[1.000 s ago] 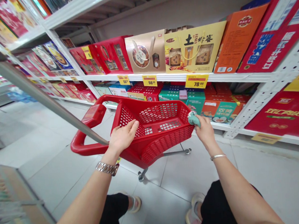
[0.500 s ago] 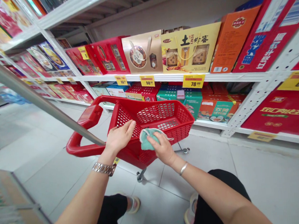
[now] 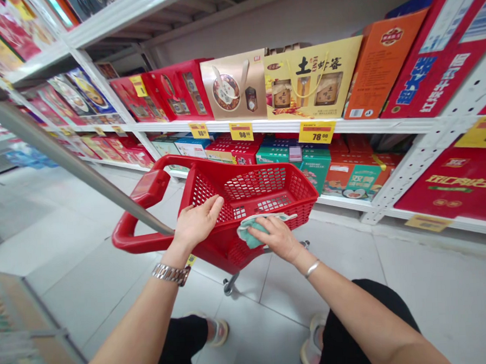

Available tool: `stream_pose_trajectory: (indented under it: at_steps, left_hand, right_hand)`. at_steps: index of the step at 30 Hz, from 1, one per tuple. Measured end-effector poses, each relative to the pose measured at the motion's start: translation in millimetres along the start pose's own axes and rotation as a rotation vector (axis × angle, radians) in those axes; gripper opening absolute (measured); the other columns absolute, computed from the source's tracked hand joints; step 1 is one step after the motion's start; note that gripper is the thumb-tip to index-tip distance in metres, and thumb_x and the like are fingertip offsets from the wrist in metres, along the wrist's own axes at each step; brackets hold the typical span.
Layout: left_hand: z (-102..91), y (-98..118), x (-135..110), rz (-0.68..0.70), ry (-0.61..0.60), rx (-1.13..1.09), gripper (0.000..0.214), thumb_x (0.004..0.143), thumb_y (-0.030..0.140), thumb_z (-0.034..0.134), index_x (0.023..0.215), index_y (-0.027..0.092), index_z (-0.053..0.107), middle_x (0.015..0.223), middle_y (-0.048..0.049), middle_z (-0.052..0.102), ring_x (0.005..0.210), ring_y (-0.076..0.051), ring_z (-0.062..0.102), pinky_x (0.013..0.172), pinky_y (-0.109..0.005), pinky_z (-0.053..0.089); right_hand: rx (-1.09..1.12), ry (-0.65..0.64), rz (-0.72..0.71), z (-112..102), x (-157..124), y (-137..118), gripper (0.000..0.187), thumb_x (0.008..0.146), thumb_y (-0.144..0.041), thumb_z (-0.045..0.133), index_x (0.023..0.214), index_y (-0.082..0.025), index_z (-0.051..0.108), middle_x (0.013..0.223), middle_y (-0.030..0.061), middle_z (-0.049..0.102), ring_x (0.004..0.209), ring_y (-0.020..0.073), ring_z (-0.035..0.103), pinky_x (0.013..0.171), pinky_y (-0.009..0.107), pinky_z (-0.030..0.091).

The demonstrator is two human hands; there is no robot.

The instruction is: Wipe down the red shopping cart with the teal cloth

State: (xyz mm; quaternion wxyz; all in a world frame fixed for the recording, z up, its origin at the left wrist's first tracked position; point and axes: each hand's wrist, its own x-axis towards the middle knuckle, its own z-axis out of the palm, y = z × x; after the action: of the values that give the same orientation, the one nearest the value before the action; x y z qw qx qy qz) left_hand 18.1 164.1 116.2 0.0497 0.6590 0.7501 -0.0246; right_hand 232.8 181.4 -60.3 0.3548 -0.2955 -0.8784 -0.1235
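Observation:
A red plastic shopping cart (image 3: 263, 183) with a lattice-walled basket stands in front of me. My left hand (image 3: 198, 222), with a metal watch at the wrist, is closed over the near rim close to the handle end; its fingertips are partly hidden. In my right hand (image 3: 280, 237) is a light green cleaning cloth (image 3: 250, 225) with a white edge. The fingers press it against the near rim and outer side of the basket, right of my left hand. Part of the cloth trails right along the rim.
A white shelf unit (image 3: 264, 125) with boxed goods and yellow price tags runs behind the cart. At left, a metal pole (image 3: 99, 168) slants down to the cart's handle side. A low display (image 3: 26, 334) stands at lower left. White tiles cover the floor.
My right hand has slid the cloth to the right along the near rim, and the cloth has spread out. The left hand keeps its place on the rim.

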Motion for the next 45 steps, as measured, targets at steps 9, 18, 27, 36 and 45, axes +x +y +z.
stream_pose_trajectory:
  at_steps: [9,18,27,36,45]
  left_hand:
    - [0.3,1.6,-0.2,-0.004,-0.011,0.007,0.053,0.103,0.044,0.023,0.146,0.031,0.05,0.145,0.0006,0.059,0.126,-0.024,0.062,0.114,-0.038,0.038]
    - [-0.7,3.1,0.8,-0.03,-0.033,-0.011,0.053,0.103,0.045,0.021,0.147,0.032,0.049,0.145,0.0002,0.059,0.127,-0.024,0.061,0.113,-0.038,0.038]
    - [1.2,0.2,4.3,-0.042,-0.002,0.031,0.056,0.102,0.051,0.02,0.143,0.032,0.053,0.129,-0.0029,0.072,0.121,-0.025,0.066,0.106,-0.037,0.044]
    - [-0.5,2.6,1.2,-0.061,-0.01,0.06,0.056,0.102,0.053,0.02,0.144,0.033,0.052,0.124,-0.0049,0.074,0.119,-0.025,0.067,0.101,-0.035,0.048]
    - [-2.7,5.3,-3.0,-0.035,-0.027,0.087,0.055,0.103,0.05,0.02,0.141,0.031,0.055,0.123,-0.0065,0.074,0.117,-0.025,0.068,0.098,-0.035,0.048]
  right_hand:
    - [-0.03,0.128,0.6,-27.6,-75.2,90.8,0.052,0.078,-0.004,0.044,0.117,-0.025,0.072,0.119,0.0077,0.064,0.105,0.0234,0.057,0.094,0.038,0.049]
    - [0.046,0.306,1.208,-13.5,-71.2,99.5,0.044,0.075,-0.023,0.051,0.117,-0.015,0.06,0.101,0.0126,0.062,0.102,0.0299,0.055,0.092,0.045,0.048]
    - [0.155,0.037,0.811,23.3,-33.3,-1.0,0.055,0.081,-0.011,0.048,0.136,-0.015,0.05,0.116,0.0159,0.058,0.1,0.0277,0.06,0.086,0.042,0.055]
    - [0.018,-0.171,0.288,27.8,13.9,-56.1,0.044,0.093,-0.009,0.047,0.135,-0.02,0.056,0.112,0.0137,0.064,0.089,0.0223,0.06,0.079,0.035,0.056]
    - [-0.018,-0.262,0.065,21.5,26.1,-67.1,0.034,0.1,-0.02,0.051,0.131,-0.033,0.059,0.12,0.0074,0.065,0.089,0.0195,0.056,0.067,0.028,0.052]
